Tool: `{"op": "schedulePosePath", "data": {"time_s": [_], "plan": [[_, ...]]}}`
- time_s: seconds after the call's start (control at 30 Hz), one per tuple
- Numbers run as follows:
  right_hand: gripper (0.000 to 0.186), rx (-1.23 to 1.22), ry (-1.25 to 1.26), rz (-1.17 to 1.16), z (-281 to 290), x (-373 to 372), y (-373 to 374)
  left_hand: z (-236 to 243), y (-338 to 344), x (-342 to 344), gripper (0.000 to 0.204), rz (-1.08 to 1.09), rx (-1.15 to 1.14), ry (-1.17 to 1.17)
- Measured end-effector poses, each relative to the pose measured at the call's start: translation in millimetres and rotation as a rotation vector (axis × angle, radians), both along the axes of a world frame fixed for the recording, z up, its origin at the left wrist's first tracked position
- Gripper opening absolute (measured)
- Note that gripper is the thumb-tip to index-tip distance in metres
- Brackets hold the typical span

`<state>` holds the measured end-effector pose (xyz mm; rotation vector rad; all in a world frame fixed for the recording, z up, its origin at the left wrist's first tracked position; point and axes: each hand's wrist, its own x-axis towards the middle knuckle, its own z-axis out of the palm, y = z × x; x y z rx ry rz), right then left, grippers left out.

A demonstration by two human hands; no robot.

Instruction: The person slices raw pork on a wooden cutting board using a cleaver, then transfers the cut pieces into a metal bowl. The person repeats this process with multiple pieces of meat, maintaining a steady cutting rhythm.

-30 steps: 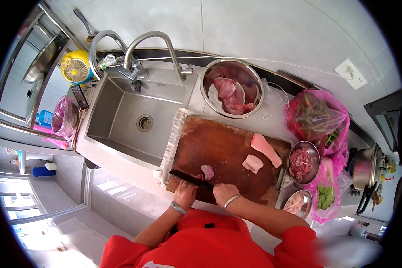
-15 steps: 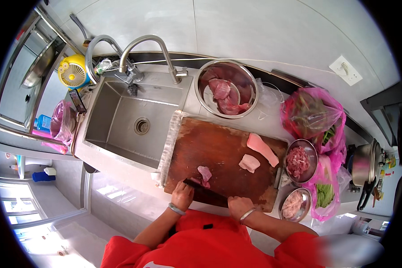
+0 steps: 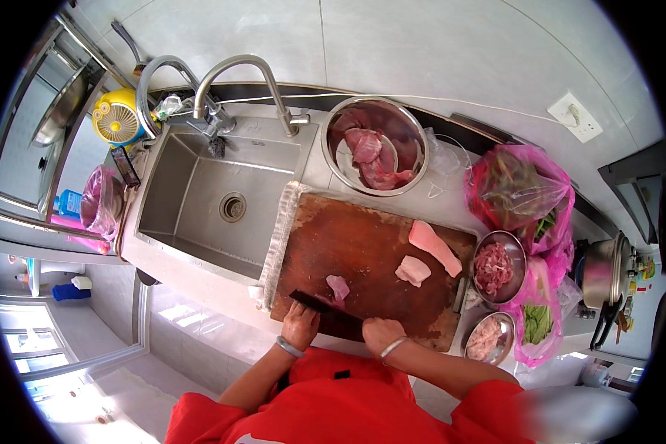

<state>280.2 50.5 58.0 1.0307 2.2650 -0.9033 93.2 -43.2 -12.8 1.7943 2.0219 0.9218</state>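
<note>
Head view: straight knife (image 3: 331, 312) over scuffed wooden board (image 3: 348, 244).

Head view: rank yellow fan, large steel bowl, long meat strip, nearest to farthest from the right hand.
From right hand:
1. Long meat strip: right, on the cutting board.
2. Large steel bowl: behind the board.
3. Yellow fan: far left, past sink.

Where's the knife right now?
In the head view, the knife is over the near left of the cutting board, in the right hand, beside the left hand and a small piece of meat.
</note>
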Motion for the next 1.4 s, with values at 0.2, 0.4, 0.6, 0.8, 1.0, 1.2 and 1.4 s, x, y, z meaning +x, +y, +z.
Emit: {"op": "schedulePosePath", "data": {"time_s": [0.2,0.4,0.6,0.8,1.0,1.2,1.4], "plan": [[0.017,0.007,0.061,0.015,-2,-38,9,3,2,-2,0.02,-0.046,0.032,0.063],[0.021,-0.071,-0.084,-0.039,11,12,7,6,5,2,0.019,0.025,-0.064,-0.03],[0.021,-0.02,0.001,-0.224,10,36,-4,18,20,-4,0.017,-0.043,-0.104,-0.022],[0.023,-0.022,0.069,-0.296,18,31,-10,12,18,-1,0.013,0.001,-0.258,-0.184],[0.024,-0.043,0.03,-0.271,14,29,-15,8,13,8,0.019,0.21,-0.105,-0.246],[0.023,-0.039,0.004,-0.252,10,35,-19,6,5,-10,0.019,0.285,-0.135,-0.195],[0.021,-0.025,0.048,-0.229,15,29,-20,31,10,-10,0.024,0.007,0.12,0.145]]}}
